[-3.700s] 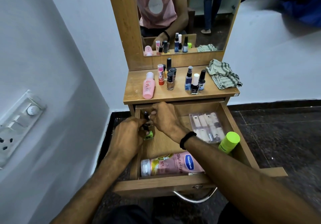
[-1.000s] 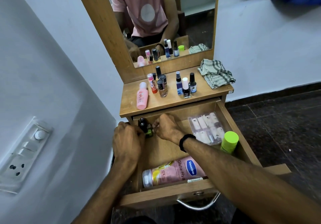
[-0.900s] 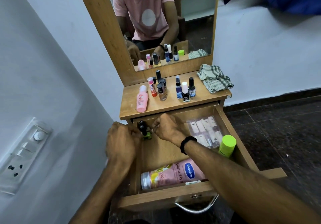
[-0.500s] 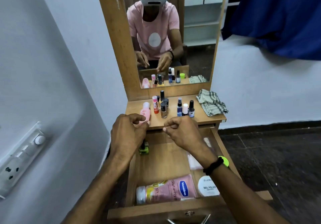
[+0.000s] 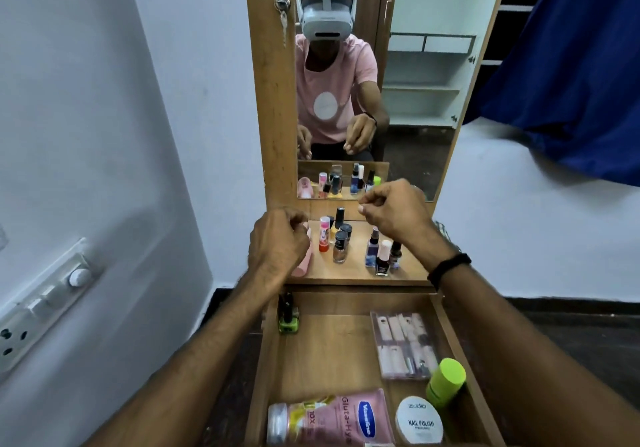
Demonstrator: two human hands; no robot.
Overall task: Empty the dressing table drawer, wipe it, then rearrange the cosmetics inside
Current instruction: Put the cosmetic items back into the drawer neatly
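rearranging | right hand fingers curled, empty; left hand curled (grip hidden, cannot tell) | small dark-capped glass polish bottles upright, just below between both fingertips; left probably nearer

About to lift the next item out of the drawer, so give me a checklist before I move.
1. Right hand free: ok, fingers curled on nothing.
2. Left hand free: cannot tell; it overlaps the pale pink bottle on top.
3. Wooden drawer open: ok.
4. Drawer emptied: not ok; small green nail polish bottle, clear nail-tip case, lime-green capped bottle, pink lotion bottle and round white tub remain.
5. Room on wooden tabletop: ok, front strip bare.
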